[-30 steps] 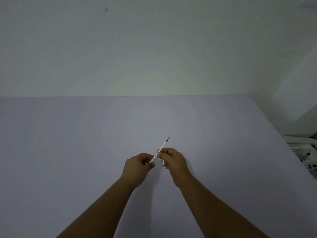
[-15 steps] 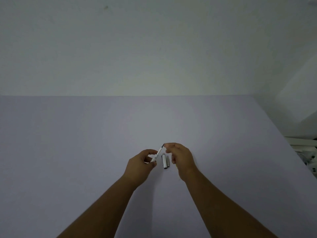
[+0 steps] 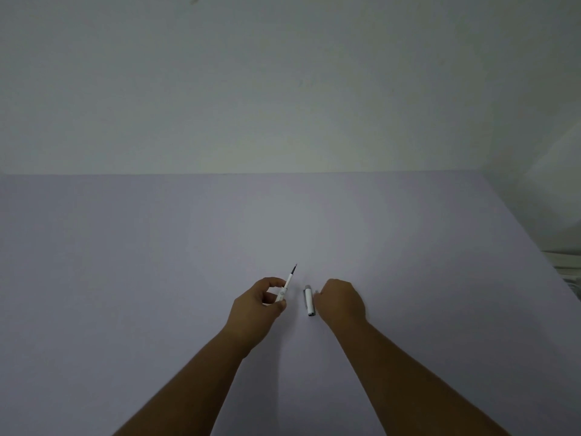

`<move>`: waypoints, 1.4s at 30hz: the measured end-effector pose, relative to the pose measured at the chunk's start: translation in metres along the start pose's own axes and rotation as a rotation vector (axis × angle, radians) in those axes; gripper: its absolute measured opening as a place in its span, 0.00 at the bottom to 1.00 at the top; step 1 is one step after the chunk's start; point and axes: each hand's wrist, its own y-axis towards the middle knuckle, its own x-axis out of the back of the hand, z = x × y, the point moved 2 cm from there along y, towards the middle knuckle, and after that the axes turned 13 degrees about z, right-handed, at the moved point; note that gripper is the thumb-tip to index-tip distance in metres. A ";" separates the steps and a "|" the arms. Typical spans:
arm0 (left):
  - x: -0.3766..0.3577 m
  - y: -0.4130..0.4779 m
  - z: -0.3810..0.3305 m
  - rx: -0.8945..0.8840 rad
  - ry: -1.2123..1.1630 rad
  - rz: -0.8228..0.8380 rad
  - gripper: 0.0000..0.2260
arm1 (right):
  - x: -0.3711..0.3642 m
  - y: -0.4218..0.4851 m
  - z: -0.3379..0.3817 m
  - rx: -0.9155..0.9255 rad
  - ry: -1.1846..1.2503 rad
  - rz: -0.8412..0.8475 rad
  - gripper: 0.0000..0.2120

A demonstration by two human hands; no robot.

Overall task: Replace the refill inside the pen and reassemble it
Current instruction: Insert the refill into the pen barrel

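My left hand (image 3: 257, 305) pinches the lower end of a slim white pen part (image 3: 284, 291), whose dark tip points up and away from me. A short white pen barrel piece (image 3: 309, 301) with a grey end lies on the pale lilac table (image 3: 125, 278) between my hands. Beside it, my right hand (image 3: 341, 302) rests knuckles up, its fingers curled down and their tips close to the piece's right side. Whatever sits under those fingers is hidden.
A plain pale wall (image 3: 283, 89) rises behind the table's far edge. The table's right edge runs diagonally down to the right, and a white object (image 3: 567, 269) shows just past it.
My hands have come apart. The left hand keeps the tipped part and has shifted left. The right hand let go, and the barrel piece now lies on the table beside it.
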 end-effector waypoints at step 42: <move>-0.004 -0.047 -0.044 -0.155 0.133 -0.063 0.07 | 0.041 -0.090 0.021 0.457 0.963 0.085 0.05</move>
